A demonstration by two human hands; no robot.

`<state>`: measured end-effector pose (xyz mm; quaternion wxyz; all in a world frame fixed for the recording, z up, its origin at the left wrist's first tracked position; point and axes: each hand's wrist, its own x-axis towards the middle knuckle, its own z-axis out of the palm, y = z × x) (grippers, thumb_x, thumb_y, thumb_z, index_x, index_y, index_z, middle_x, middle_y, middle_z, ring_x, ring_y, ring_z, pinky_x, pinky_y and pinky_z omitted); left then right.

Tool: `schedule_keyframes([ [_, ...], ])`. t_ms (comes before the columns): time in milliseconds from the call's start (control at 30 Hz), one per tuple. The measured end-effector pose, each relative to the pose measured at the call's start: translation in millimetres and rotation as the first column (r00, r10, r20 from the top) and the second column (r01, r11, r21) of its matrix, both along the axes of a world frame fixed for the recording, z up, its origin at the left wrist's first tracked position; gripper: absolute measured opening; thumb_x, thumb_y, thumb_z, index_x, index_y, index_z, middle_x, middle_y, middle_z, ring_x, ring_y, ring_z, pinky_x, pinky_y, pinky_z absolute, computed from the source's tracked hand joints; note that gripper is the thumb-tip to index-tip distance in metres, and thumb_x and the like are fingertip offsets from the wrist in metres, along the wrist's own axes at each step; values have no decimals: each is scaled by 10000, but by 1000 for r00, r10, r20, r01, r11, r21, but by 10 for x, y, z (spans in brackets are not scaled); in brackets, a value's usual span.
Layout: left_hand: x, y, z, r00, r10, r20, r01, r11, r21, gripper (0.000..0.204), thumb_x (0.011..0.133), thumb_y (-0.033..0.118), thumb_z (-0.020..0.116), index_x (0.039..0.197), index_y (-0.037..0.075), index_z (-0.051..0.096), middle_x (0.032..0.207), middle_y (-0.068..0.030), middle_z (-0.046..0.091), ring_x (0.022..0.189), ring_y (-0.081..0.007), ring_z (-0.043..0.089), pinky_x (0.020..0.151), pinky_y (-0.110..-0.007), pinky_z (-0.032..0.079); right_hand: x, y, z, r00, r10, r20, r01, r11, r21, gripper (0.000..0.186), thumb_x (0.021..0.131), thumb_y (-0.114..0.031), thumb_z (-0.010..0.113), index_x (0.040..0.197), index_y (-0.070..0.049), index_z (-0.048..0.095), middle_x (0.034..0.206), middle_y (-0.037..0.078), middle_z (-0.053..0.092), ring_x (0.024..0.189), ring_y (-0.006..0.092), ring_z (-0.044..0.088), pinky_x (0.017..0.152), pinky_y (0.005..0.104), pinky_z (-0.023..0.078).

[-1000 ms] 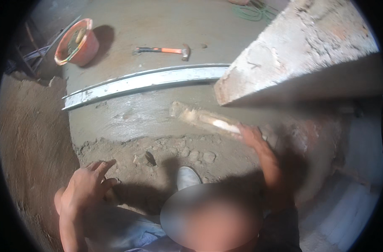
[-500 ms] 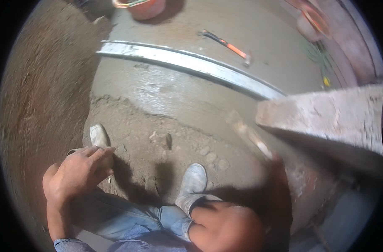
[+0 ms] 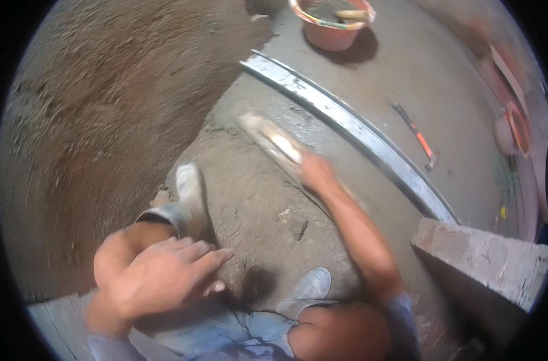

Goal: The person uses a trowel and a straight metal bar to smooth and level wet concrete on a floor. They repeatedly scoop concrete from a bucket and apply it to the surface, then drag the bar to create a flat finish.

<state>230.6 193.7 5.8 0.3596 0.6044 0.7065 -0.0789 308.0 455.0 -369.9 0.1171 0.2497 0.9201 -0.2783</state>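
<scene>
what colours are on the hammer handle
The hammer handle is orange and black; it shows best in the head view.

Hand float [image 3: 265,129] moved left by right hand [image 3: 316,172], from near concrete block [image 3: 466,256] to near earth wall [image 3: 105,108]. View swung left; metal bar [image 3: 352,127] now seen at steeper slant. Left boot [image 3: 190,186] brought into view since first frame.

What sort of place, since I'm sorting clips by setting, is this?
Likely a building site: a smooth grey cement-like floor, a bucket of grey mix, and a long float-like tool in the right hand.
</scene>
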Motion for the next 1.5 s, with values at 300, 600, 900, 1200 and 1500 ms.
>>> schedule_keyframes([
  [300,257,68,62,984,122,-132,-141,979,-147,593,826,365,745,1314,61,602,1037,-169,634,960,-374,623,827,-427,513,234,-43,-102,1000,-14,-12,15,996,85,421,927,-70,507,1336,22,553,1025,209,745,951,348,738,781,463,595],
  [600,230,78,-111,932,350,-99,-358,930,-84,549,837,213,689,1326,-15,586,1115,-207,650,1065,-359,636,956,-410,493,3450,-109,20,913,-333,237,320,943,92,414,960,-360,601,1234,-51,624,1096,201,709,982,366,701,842,492,561],
  [900,725,563,-189,907,357,-222,-384,919,-92,509,824,87,613,1324,-6,589,1198,-177,664,1131,-346,632,986,-414,483,7245,-68,-164,520,-641,564,468,767,439,376,944,-132,502,1293,-63,623,1160,237,695,1086,414,672,966,512,518],
  [1200,385,217,-2,929,268,-257,-314,935,-162,464,913,219,678,1350,90,592,1233,-169,659,1121,-358,645,936,-426,531,6501,-517,593,852,-480,207,385,844,374,337,802,-162,751,1108,-44,670,1073,203,642,1038,415,597,912,506,489],
  [1500,312,388,-18,982,109,-155,-122,989,-83,508,915,265,703,1383,121,567,1184,-190,663,1071,-382,665,887,-464,551,1758,-246,332,970,-240,-26,238,968,-75,235,959,-142,496,1108,-8,618,1043,215,719,891,392,724,726,515,582],
])
